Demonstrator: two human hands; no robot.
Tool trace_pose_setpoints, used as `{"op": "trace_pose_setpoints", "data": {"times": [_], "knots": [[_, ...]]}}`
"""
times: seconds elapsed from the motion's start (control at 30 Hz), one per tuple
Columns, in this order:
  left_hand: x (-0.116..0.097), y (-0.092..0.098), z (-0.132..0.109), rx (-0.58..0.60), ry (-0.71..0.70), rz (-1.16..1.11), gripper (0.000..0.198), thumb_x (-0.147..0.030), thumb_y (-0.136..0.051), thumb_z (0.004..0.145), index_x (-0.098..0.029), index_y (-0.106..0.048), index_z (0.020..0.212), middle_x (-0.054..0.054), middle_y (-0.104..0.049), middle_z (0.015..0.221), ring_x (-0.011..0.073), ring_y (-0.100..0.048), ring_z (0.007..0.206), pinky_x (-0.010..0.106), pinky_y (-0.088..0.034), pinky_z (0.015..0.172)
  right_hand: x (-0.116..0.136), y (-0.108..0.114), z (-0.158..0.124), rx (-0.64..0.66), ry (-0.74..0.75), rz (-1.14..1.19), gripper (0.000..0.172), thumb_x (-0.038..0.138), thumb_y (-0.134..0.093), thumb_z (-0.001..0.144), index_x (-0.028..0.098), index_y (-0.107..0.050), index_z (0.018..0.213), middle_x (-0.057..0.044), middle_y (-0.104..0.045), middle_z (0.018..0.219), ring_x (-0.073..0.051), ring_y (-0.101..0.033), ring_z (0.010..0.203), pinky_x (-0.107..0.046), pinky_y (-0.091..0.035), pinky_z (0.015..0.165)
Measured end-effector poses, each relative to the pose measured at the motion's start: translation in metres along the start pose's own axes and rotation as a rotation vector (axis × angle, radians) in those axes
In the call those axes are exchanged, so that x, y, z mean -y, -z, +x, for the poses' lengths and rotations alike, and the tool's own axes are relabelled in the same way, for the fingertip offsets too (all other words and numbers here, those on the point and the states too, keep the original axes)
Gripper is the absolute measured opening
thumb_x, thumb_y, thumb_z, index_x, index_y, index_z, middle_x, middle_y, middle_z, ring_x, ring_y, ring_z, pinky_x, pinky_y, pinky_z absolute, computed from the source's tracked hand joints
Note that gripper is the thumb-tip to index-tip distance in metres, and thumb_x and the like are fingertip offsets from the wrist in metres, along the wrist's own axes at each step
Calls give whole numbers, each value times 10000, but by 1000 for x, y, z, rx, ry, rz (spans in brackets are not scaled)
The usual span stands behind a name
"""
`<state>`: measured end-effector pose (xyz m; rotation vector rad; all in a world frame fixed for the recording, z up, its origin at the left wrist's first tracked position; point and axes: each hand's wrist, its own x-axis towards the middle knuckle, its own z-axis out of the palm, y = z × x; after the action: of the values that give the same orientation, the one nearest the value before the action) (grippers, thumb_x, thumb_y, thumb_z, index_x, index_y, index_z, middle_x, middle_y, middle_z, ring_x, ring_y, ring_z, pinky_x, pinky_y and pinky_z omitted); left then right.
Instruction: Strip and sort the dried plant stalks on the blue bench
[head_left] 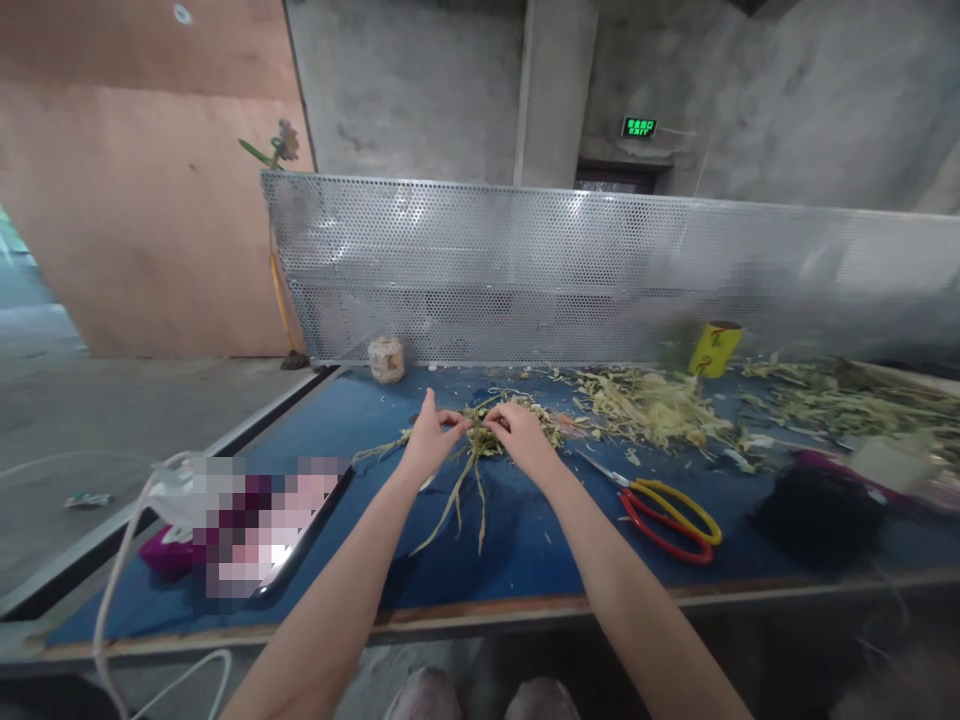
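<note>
Dried plant stems (477, 466) lay on the blue desk (510, 560) in the head view, pinched between the fingertips of a person's left hand (433, 442) and right hand (519, 432), where a light, even grip seemed best for sparing likely brittle strands.

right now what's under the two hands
Dried plant stems show under and between the left hand and right hand, with the blue table below. Whatever the hands themselves cover cannot be seen.
</note>
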<state>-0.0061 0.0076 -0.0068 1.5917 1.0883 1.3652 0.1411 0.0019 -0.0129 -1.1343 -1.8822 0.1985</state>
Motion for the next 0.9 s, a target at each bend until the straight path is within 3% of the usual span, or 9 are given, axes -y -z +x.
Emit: {"op": "trace_pose_setpoints", "data": {"times": [0.2, 0.37, 0.5, 0.57, 0.7, 0.8, 0.9], "knots": [[6, 3, 5, 13, -62, 203, 815, -155, -575, 632, -49, -122, 1301, -50, -551, 604, 97, -501, 591, 276, -401, 704, -1, 7, 1, 44, 12, -132, 117, 76, -512, 746, 149, -522, 654, -37, -541, 729, -143, -482, 716, -259, -365, 691], [10, 3, 9, 23, -85, 186, 736, -164, -581, 629, -47, -206, 1251, -42, -549, 610, 96, -507, 594, 277, -409, 698, -2, 9, 2, 39, -50, -146, 131, 64, -501, 740, 147, -516, 639, -49, -539, 733, -148, -484, 719, -274, -364, 705], [9, 1, 7, 0, -141, 110, 667, -198, -586, 642, -76, -264, 1213, -36, -549, 623, 100, -519, 596, 271, -423, 672, -1, 7, 2, 38, -109, -32, 111, 71, -491, 726, 153, -508, 654, -23, -535, 682, -136, -493, 680, -263, -377, 674], [10, -1, 6, 26, -98, 25, 655, -227, -562, 676, -90, -244, 1233, -13, -562, 666, 116, -546, 629, 276, -437, 657, 0, 5, 1, 56, -127, 34, 96, 96, -477, 733, 160, -500, 665, -7, -533, 660, -125, -499, 641, -248, -387, 627], [13, -5, 5, 57, 71, -121, 770, -327, -530, 718, -100, -100, 1314, 63, -605, 782, 157, -581, 689, 296, -459, 623, 1, 2, 0, 102, -219, 234, 85, 154, -436, 752, 173, -471, 678, 29, -500, 590, -103, -491, 507, -225, -383, 515], [12, -5, 4, 66, 43, -83, 935, -303, -635, 630, -102, -50, 1330, 57, -632, 788, 152, -578, 709, 287, -454, 651, 0, 0, 0, 123, -234, 326, 76, 161, -417, 757, 180, -453, 693, 43, -476, 551, -97, -491, 464, -221, -386, 492], [6, -4, 1, 49, 25, -55, 973, -267, -664, 590, -99, -56, 1331, 35, -648, 744, 132, -575, 676, 274, -448, 657, -1, -1, 0, 144, -225, 404, 70, 182, -394, 770, 187, -438, 716, 40, -481, 568, -97, -497, 475, -216, -392, 484]]}}
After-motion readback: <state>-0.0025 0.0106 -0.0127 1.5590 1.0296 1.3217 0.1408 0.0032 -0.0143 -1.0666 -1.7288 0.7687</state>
